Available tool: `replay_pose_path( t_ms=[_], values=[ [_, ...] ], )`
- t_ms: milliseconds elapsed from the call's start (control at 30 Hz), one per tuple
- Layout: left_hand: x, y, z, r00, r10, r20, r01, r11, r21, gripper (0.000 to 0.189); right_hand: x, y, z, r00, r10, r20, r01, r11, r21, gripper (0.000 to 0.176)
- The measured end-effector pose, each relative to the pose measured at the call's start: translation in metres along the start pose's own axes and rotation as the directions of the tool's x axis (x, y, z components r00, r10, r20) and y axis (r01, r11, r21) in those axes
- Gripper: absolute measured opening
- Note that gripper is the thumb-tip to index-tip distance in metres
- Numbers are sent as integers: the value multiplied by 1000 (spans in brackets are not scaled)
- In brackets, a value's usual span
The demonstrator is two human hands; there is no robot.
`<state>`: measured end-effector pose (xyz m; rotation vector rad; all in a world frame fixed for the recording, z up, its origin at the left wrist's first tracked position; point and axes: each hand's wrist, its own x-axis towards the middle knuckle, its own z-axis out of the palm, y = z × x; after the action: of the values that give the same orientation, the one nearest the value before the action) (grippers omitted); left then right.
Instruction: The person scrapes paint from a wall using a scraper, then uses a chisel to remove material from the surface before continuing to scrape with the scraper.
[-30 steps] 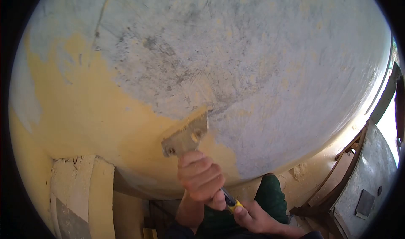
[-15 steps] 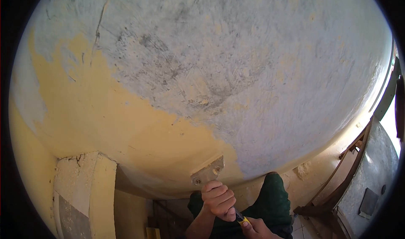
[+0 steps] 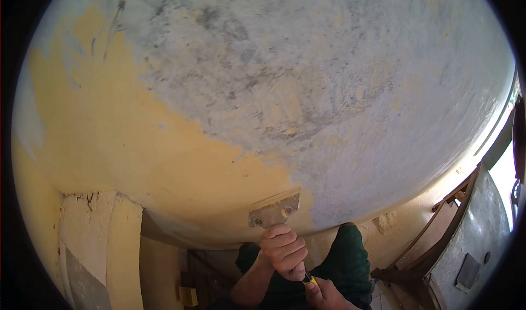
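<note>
A wide-bladed scraper (image 3: 274, 211) rests with its blade edge against the yellow paint low on the curved-looking wall (image 3: 219, 173). Bits of residue show on the blade. My left hand (image 3: 282, 251) is closed around the scraper just behind the blade. Further down, my right hand (image 3: 324, 294) grips the end of the black and yellow handle (image 3: 309, 280). Most of the handle is hidden under my left hand. Just above the blade edge, a thin line runs along the paint.
Grey, scuffed wall surface (image 3: 350, 107) spreads above and right of the yellow area. A yellowish pillar or ledge (image 3: 126, 239) juts out at lower left. My green-clad knees (image 3: 345, 255) are close beneath the wall. At right stands a grey-topped, table-like piece (image 3: 476, 228) with wooden parts.
The scraper and both hands have moved slightly upward, and the blade sits a little higher on the yellow paint. The whole view has shifted a little. Both hands keep their grip.
</note>
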<state>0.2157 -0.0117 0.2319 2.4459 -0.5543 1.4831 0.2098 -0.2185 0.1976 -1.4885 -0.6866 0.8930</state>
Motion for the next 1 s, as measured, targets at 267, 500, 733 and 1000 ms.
replay_pose_path(
  t_ms=[267, 500, 733, 1000],
  values=[
    [65, -14, -27, 990, 103, -91, -91, 989, 120, 28, 16, -60, -24, 994, -27, 105, 36, 996, -86, 55],
    [76, -5, -50, 975, 180, -134, -153, 971, 185, 32, 6, -71, -13, 988, -100, 114, 109, 991, -72, 54],
    [28, 21, -30, 997, 58, -44, -53, 991, 120, 35, -19, -32, -5, 968, -250, -34, 247, 966, -74, 64],
    [24, -4, -15, 995, 34, -97, -32, 999, 25, 32, -2, -33, -4, 1000, 3, 16, -3, 1000, -8, 65]
  ],
)
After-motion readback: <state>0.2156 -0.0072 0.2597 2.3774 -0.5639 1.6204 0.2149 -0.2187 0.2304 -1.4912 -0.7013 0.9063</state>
